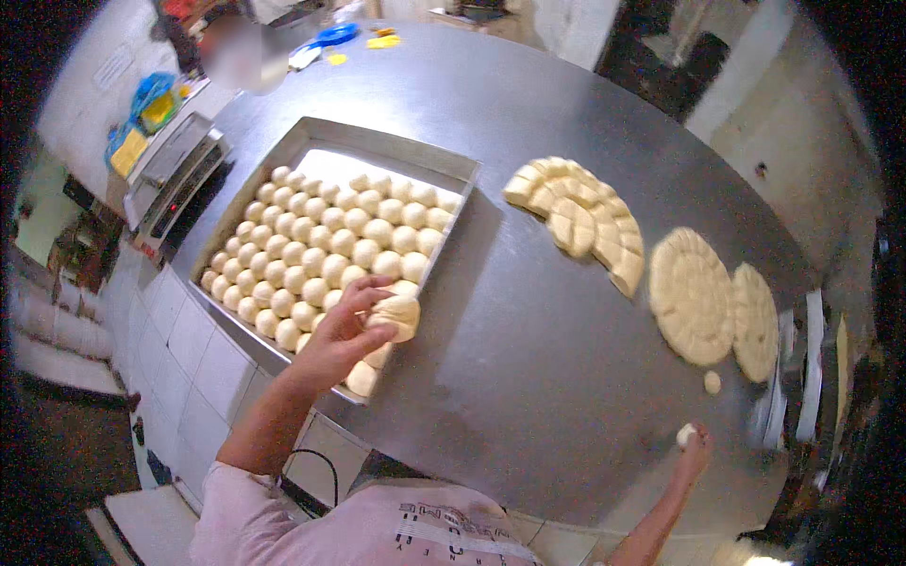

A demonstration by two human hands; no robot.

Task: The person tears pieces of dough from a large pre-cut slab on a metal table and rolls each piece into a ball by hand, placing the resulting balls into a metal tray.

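Observation:
My left hand (354, 325) holds a piece of dough (394, 316) between thumb and fingers, over the right side of a metal baking tray (389, 141). Rows of round dough balls (318, 240) fill most of the tray. My right hand (695, 446) is low at the right, over the metal table, with a small pale lump of dough (685, 434) at its fingertips. Just above it lies a small dough bit (712, 382). Flattened, scored dough rounds (690, 297) lie at the right. A curved slab of dough cut into pieces (594, 212) is at the upper middle.
The metal tabletop (538, 339) has a curved far edge. A scale (180, 184) stands left of the tray, near blue and yellow plastic bags (152, 106). Another person (244, 56) is at the upper left. A blue item (337, 34) lies at the far edge.

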